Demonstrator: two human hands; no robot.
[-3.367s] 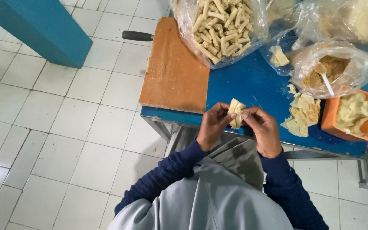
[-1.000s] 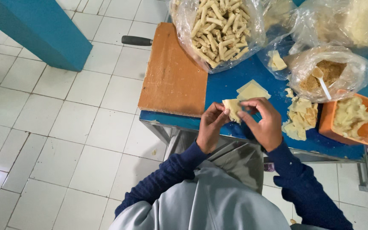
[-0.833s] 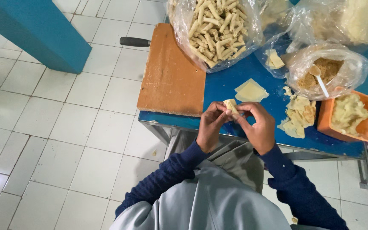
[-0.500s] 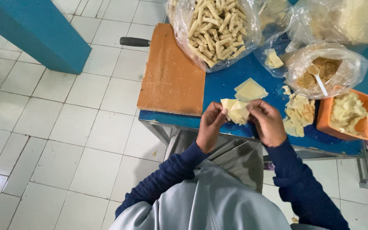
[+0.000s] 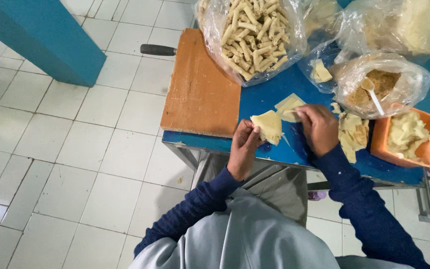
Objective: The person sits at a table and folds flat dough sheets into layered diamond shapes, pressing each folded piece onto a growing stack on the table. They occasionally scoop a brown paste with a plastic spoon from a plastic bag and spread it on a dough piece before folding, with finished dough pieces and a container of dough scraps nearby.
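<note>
My left hand [image 5: 244, 147] holds a pale yellow wrapper sheet [image 5: 268, 126], folded into a triangle, above the front edge of the blue table [image 5: 265, 94]. My right hand [image 5: 317, 127] has its fingertips on a second pale sheet [image 5: 288, 106] that lies on the table top; whether it grips the sheet I cannot tell. A stack of more sheets [image 5: 352, 136] lies just right of that hand.
A wooden cutting board [image 5: 200, 89] covers the table's left end, with a black handle [image 5: 158, 50] behind it. Behind are a clear bag of finished rolls [image 5: 252, 32], a bag of brown filling with a white spoon [image 5: 379, 87] and an orange tub [image 5: 408, 137] of pale mash.
My hands have come apart. The left keeps the folded sheet, while the right has moved out to the sheet lying on the table.
</note>
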